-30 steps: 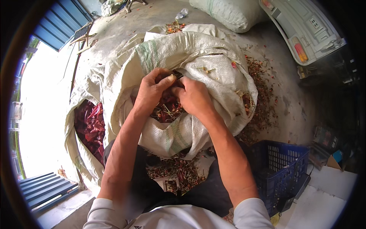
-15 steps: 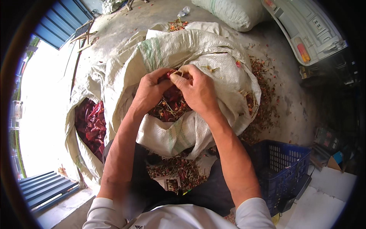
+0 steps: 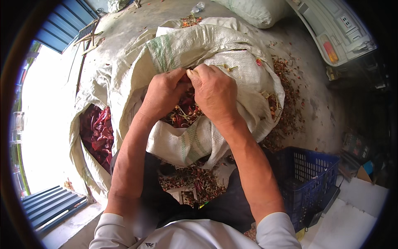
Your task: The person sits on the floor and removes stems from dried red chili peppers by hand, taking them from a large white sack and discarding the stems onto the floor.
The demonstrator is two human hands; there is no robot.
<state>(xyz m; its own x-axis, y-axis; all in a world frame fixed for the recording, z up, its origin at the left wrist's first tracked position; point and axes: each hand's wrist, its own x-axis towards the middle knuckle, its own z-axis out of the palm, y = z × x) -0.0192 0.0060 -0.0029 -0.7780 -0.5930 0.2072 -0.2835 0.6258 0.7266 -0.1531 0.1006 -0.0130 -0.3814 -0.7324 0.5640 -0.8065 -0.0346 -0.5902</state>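
Observation:
Both hands meet over the mouth of a large white woven sack [image 3: 178,143]. My left hand [image 3: 163,94] is closed, its fingers pinching a dark red dried chili [image 3: 189,78] that shows only in part between the hands. Pressed against its thumb, my right hand [image 3: 215,92] is also closed in a pinch at the chili's end; its fingertips are mostly hidden. Below them, in the sack's opening, lie dried chilies and stem bits [image 3: 184,114]. A second white sack [image 3: 77,155] on the left stands open, full of dark red dried chilies [image 3: 99,130].
A blue plastic crate [image 3: 309,182] stands at my right. Stems and scraps [image 3: 290,101] litter the concrete floor beyond the sack. A stuffed white sack [image 3: 257,11] lies at the back, near a vehicle's raised rear part [image 3: 336,31]. More scraps [image 3: 199,180] lie between my legs.
My hands have drawn tighter together, and my right hand has turned knuckles-up over the chili. The pale stem seen earlier at my right fingertips is now hidden.

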